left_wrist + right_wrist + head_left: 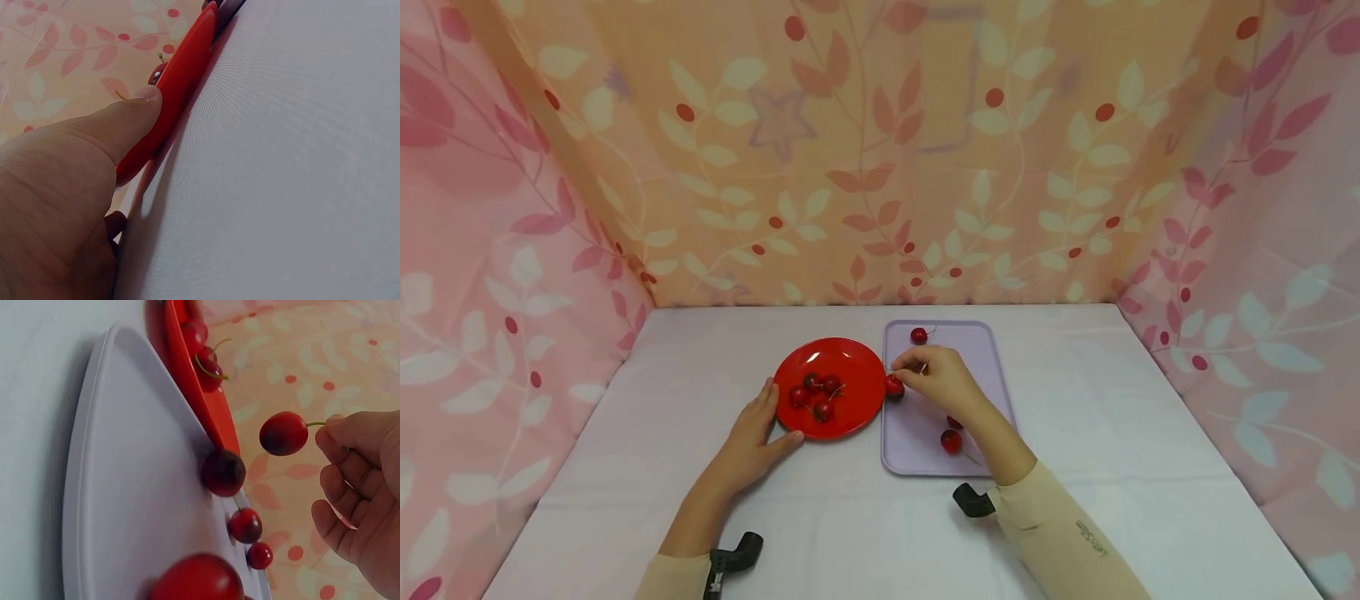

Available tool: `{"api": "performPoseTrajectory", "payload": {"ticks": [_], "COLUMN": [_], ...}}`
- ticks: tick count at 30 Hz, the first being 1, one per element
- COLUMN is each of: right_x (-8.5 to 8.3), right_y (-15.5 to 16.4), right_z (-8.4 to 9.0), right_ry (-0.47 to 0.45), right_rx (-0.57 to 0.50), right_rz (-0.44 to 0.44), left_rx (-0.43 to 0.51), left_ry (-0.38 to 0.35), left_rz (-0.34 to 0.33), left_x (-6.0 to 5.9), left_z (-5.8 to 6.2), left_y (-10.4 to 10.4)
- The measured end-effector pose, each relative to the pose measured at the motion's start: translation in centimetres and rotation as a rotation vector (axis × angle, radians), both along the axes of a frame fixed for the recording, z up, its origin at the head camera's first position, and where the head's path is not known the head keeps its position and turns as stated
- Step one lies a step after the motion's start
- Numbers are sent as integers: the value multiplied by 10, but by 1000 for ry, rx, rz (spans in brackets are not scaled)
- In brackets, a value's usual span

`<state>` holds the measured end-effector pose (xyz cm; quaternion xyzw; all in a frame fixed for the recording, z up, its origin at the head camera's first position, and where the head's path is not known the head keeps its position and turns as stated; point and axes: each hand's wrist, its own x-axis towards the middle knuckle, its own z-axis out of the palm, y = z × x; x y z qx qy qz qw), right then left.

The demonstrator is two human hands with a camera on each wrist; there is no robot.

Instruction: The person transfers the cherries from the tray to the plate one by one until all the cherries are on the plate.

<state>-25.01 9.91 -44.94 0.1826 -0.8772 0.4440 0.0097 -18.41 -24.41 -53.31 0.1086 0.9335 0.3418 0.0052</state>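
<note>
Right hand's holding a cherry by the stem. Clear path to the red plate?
Probably yes: the right hand holds its cherry beside the red plate rim, nothing between; the left hand rests opposite.

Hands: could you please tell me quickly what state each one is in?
Left hand: open, resting against the red plate.
Right hand: pinching a cherry by its stem.

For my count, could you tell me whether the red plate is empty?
Not empty: the red plate holds four cherries.
</note>
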Motion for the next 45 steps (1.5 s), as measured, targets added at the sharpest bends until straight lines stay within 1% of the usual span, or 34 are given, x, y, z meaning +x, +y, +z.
{"api": "performPoseTrajectory", "payload": {"ticks": [3,7,12,19,26,33,38,45], "right_x": [0,-1,-4,-5,-5,-5,-2,3], "right_y": [-9,-21,-33,-49,-65,-75,-78,-77], "right_z": [0,-3,-5,-8,-14,-21,-24,-22], "right_ry": [3,1,16,-13,-62,-36,-42,-9], "right_rx": [-6,-24,-1,44,91,95,81,102], "right_rz": [15,62,107,143,158,173,185,186], "left_rx": [-5,-8,-1,-4,-3,-6,-10,-1], "left_ry": [1,0,0,-10,-16,0,6,-1], "left_rz": [-4,-5,-5,-2,-7,-7,-2,-6], "left_x": [-1,-2,-2,-1,-3,-2,-1,0], "left_z": [0,1,1,-1,-2,0,1,1], "left_y": [0,-3,-3,0,-1,-3,-4,-3]}}
